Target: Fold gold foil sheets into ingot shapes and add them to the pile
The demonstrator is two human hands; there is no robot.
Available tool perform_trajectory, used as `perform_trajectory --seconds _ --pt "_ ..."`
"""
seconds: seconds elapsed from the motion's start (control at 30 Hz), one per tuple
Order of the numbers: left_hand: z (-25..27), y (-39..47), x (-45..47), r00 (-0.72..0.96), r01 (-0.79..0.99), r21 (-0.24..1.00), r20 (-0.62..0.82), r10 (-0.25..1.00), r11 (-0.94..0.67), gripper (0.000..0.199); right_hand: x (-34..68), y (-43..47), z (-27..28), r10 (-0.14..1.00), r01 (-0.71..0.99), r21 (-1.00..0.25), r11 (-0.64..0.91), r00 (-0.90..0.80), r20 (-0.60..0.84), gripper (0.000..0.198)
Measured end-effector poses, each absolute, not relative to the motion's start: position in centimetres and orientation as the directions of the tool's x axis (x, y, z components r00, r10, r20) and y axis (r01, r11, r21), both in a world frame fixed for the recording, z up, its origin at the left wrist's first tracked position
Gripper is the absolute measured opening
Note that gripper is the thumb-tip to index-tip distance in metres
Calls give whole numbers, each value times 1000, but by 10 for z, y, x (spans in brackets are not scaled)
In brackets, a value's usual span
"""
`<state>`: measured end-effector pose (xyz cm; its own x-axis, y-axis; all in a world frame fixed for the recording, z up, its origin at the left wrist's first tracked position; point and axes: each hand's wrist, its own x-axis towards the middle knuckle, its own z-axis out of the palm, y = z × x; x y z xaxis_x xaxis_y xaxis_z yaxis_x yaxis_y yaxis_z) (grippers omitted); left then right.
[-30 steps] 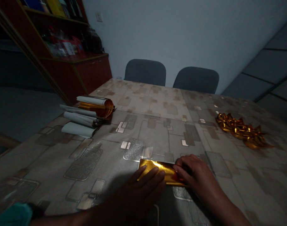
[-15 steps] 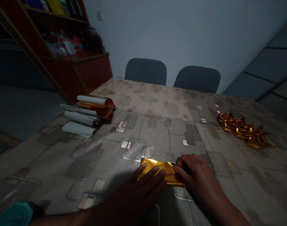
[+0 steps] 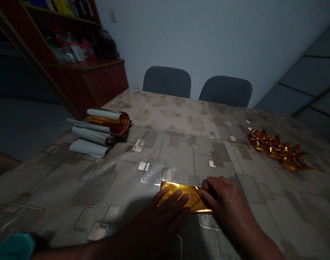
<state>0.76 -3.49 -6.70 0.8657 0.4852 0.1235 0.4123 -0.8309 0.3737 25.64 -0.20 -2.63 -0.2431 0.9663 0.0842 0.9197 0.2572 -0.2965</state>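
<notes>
A folded strip of shiny gold foil paper [image 3: 193, 196] lies on the table near its front edge. My left hand [image 3: 165, 216] rests flat on its left part, fingers stretched out and slightly spread. At the strip's right end, my right hand [image 3: 224, 198] has thumb and fingers pinched on the foil; the fingertips are partly hidden behind the hand. Further right sits a row of folded gold foil pieces [image 3: 278, 150] with pointed ends, nested together. To the left lies a stack of curled sheets [image 3: 91, 135], pale grey outside and gold inside.
A patterned tablecloth [image 3: 165, 119] covers the table. Two grey chairs [image 3: 167, 81] stand at its far side against a pale wall. At the back left is a red-brown cabinet [image 3: 105, 81] with bags and other items on it.
The view has shifted very slightly. Both hands stay in the same places on the foil, and the glint along its lower right edge is brighter.
</notes>
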Motion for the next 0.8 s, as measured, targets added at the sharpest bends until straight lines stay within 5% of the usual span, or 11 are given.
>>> perform_trajectory --seconds 0.63,0.8 --pt "-41 -37 6 853 461 385 56 519 -800 83 255 1 -26 975 961 -162 223 -218 46 20" --pt "-46 -34 9 861 455 379 44 506 -806 90 260 -6 -10 914 884 -277 376 -305 267 16"
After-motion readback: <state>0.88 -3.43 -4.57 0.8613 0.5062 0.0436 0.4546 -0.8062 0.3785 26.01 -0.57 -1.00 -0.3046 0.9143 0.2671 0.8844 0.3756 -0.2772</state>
